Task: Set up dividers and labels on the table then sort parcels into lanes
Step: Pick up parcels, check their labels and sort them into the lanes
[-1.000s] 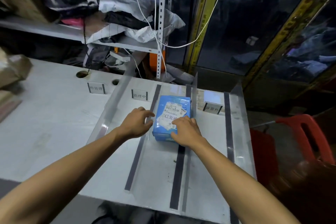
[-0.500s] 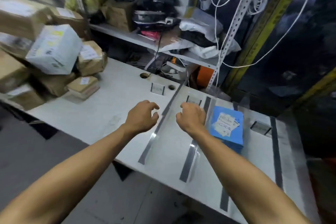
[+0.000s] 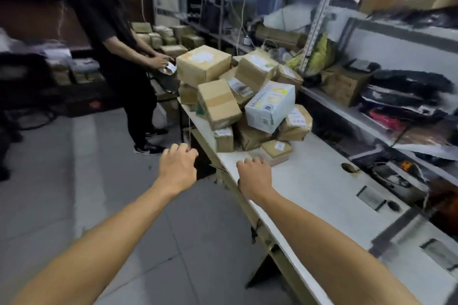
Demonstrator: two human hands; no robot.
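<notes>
A heap of parcels (image 3: 247, 104) fills the far left end of the white table (image 3: 319, 181): several brown cardboard boxes and one white box (image 3: 270, 106) with yellow print. A small flat brown parcel (image 3: 276, 151) lies at the heap's near edge. My right hand (image 3: 255, 176) hovers over the table's front edge just short of that flat parcel, fingers curled, holding nothing. My left hand (image 3: 177, 166) hangs over the floor left of the table, fingers loosely curled and empty. A label stand (image 3: 370, 197) and a grey divider strip (image 3: 396, 230) show on the table at the right.
A person in black (image 3: 116, 39) stands beyond the table's far end, handling something small. Shelving (image 3: 371, 111) with bags, boxes and cables runs along the table's back. More parcels (image 3: 163, 37) are stacked on the floor behind. Grey tiled floor (image 3: 74, 168) lies to the left.
The view has swung left from the divider lanes to the parcel heap. Both hands left the blue parcel in its lane and now reach empty toward the heap.
</notes>
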